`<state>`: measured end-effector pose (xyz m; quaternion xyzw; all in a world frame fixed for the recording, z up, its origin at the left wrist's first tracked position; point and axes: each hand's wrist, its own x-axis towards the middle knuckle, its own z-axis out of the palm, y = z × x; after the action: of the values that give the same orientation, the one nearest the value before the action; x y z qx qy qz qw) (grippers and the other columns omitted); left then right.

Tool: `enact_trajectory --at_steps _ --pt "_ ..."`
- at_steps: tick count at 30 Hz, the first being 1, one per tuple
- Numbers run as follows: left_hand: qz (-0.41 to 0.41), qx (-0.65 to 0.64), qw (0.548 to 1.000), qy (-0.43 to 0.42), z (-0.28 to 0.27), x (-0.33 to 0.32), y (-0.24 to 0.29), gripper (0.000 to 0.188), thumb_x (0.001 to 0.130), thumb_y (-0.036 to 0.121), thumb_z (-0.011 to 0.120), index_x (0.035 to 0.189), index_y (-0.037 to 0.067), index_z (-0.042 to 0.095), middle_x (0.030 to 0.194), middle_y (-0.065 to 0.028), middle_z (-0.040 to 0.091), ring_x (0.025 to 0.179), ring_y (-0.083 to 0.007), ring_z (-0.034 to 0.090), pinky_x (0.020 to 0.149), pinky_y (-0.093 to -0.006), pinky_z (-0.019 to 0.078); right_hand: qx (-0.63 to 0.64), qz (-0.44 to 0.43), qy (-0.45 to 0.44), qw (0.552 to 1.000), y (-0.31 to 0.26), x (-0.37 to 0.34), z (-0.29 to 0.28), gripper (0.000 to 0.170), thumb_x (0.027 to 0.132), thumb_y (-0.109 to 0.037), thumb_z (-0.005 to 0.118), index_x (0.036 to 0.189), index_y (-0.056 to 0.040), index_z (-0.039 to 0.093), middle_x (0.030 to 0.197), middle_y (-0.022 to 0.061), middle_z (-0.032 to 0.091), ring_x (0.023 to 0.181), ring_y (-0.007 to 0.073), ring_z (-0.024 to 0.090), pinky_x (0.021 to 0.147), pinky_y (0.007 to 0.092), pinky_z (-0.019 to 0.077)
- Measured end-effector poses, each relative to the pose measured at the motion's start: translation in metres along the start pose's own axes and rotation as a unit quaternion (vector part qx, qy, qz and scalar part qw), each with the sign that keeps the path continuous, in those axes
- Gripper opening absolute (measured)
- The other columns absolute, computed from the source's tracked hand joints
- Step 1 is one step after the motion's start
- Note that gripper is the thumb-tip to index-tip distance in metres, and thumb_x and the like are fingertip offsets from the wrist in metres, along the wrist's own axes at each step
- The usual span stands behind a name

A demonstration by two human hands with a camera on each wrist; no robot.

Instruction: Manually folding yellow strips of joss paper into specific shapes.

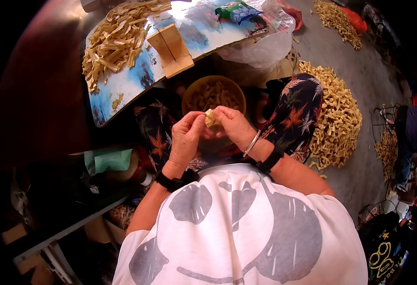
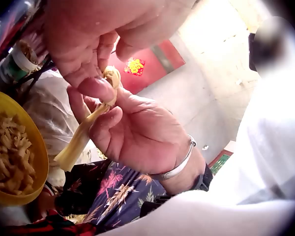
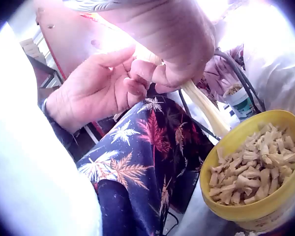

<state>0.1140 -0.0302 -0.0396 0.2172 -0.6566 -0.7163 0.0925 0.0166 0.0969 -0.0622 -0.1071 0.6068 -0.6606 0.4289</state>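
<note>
A pale yellow strip with a knotted, folded end (image 2: 112,78) is held between both hands above the lap. In the head view the left hand (image 1: 188,134) pinches it from the left, and the right hand (image 1: 236,126) grips it from the right, fingertips nearly meeting. The strip's flat tail (image 2: 74,147) hangs below the fingers in the left wrist view; in the right wrist view the tail (image 3: 206,110) points toward the yellow bucket (image 3: 211,206). That bucket holds many short knotted pieces (image 3: 255,169). Part of the knot is hidden by fingers.
A painted board (image 1: 142,78) bears a heap of strips (image 1: 118,40) and a wooden block (image 1: 171,50). Clear plastic (image 1: 265,42) hangs at its right end. On the floor at right lie large heaps of pieces (image 1: 337,116). Patterned trouser legs (image 1: 296,111) flank the bucket.
</note>
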Motion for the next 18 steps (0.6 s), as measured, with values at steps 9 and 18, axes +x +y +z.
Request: enact_trajectory --at_steps 9,18 --pt "0.109 0.235 0.963 0.077 -0.005 0.004 0.002 0.013 0.089 0.004 0.067 0.101 0.002 0.071 0.079 -0.0018 0.066 0.064 -0.0072 0.057 0.057 -0.0208 0.0442 -0.180 -0.134 0.066 0.972 -0.019 -0.010 0.001 0.024 0.102 -0.025 0.051 0.097 -0.0032 0.060 0.072 0.0064 0.063 0.062 0.0124 0.062 0.055 0.0253 0.0495" --pt "-0.061 -0.291 0.954 -0.044 -0.026 0.012 0.002 0.015 0.095 0.011 0.063 0.108 0.002 0.064 0.090 -0.0035 0.067 0.074 -0.0103 0.061 0.069 -0.0241 0.0511 -0.118 -0.036 0.040 0.992 -0.020 -0.022 0.000 0.018 0.099 -0.018 0.055 0.093 -0.0028 0.061 0.074 0.0009 0.063 0.065 0.0125 0.063 0.051 0.0235 0.0495"
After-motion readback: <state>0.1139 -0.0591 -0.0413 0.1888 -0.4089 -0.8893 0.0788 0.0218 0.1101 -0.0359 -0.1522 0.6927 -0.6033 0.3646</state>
